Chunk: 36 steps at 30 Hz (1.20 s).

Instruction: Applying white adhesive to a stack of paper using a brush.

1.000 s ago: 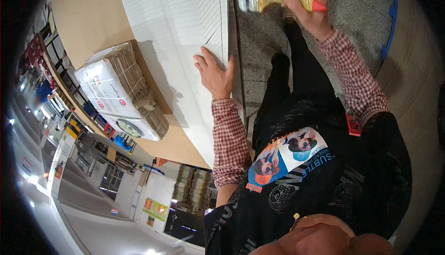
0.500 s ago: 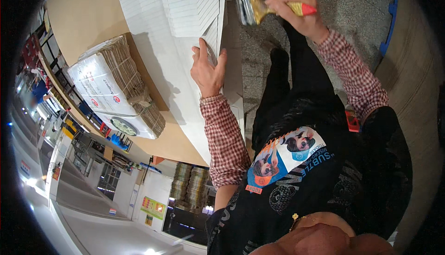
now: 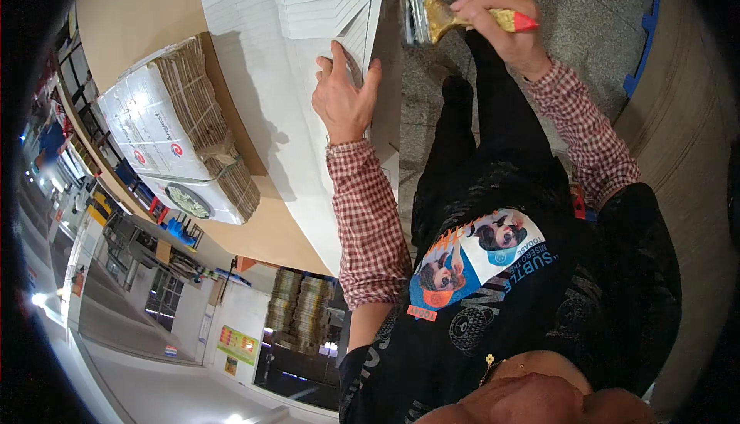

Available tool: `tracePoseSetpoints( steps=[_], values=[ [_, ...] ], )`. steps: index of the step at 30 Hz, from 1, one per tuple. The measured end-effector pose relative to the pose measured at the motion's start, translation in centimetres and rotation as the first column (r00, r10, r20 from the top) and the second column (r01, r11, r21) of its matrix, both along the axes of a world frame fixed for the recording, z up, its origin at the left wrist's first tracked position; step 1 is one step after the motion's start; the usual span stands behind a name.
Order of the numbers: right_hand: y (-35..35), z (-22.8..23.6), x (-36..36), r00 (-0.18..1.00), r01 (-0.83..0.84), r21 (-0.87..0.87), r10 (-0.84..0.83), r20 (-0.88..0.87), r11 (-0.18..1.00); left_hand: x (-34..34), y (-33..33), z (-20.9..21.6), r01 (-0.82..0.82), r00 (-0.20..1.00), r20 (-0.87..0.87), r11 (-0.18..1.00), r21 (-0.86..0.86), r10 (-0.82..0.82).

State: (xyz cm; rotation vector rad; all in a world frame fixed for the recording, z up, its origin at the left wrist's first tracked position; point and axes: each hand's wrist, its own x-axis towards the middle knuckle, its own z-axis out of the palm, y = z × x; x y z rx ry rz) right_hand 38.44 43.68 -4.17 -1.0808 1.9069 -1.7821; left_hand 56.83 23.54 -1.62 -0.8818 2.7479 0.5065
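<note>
My right hand (image 3: 505, 27) is closed round the handle of a flat paintbrush (image 3: 441, 19). The brush has a yellowish handle with a red end, and its bristles point left, held above the grey floor beside the table. On a stack of white sheets (image 3: 254, 62) with fanned, overlapping edges, my left hand (image 3: 344, 100) rests palm down. Its fingers are spread, with the thumb near the right edge of the sheets. Around the fingertips, a narrow dark gap shows between an upper layer of sheets and the edge strip.
Left of the sheets, strapped bundles of folded white cartons (image 3: 173, 123) stand on brown board (image 3: 139, 8). Tall stacks (image 3: 301, 308) rise further off, near a white wall with a coloured notice (image 3: 237, 343). A blue edge (image 3: 644, 31) runs along the floor at right.
The paintbrush and my right hand have shifted slightly right and down in the picture. My left hand keeps its place on the sheets, while the whole view has moved a little.
</note>
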Motion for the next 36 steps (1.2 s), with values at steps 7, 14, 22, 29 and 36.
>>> tracePoseSetpoints(
  steps=[7,14,22,29,36],
  values=[
    [-3.2,-4.0,-1.4,0.977,0.21,-0.706,-0.178,0.12,0.676,-0.6,0.3,-0.1,0.021,0.999,0.051,0.999,-0.036,-0.019],
    [1.8,-0.2,2.8,0.984,0.015,0.025,-0.019,0.175,1.0,-0.6,1.3,-0.8,0.008,0.99,0.137,0.992,-0.126,0.01],
    [3.8,-0.9,3.5,0.995,0.097,-0.029,-0.097,0.005,0.995,4.0,6.3,-6.8,-0.253,0.967,-0.082,0.911,-0.326,0.239],
    [2.9,-2.0,2.6,0.988,0.155,-0.087,-0.156,-0.008,0.984,7.2,4.1,-2.6,-0.104,0.993,0.048,0.989,-0.109,0.11],
    [-0.3,-0.2,-1.3,0.961,0.275,-0.208,-0.262,0.091,0.939,6.8,1.4,0.2,-0.044,0.999,0.005,0.999,0.028,0.044]
  ],
)
